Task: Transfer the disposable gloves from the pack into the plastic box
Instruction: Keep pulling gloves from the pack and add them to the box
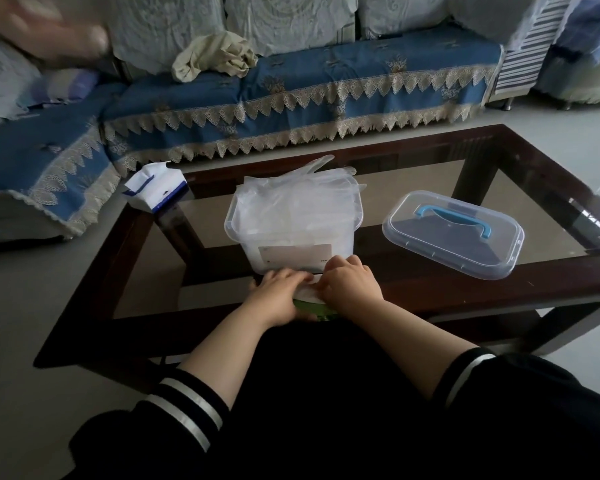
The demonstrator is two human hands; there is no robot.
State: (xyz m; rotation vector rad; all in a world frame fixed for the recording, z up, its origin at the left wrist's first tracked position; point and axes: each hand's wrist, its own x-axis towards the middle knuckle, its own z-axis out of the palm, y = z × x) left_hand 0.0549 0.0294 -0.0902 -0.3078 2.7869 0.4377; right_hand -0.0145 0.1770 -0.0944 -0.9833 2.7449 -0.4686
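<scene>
Gloves [312, 188] overhang box [291, 233], fingertips pointing away.

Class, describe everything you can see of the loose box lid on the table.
The lid is a rounded rectangle of clear, colourless plastic with a raised rim and small notches along its edge. A blue arched carrying handle sits on its top. It lies flat, handle up, on the glass table, to the right of the open plastic box and apart from it. No hand touches it.
</scene>
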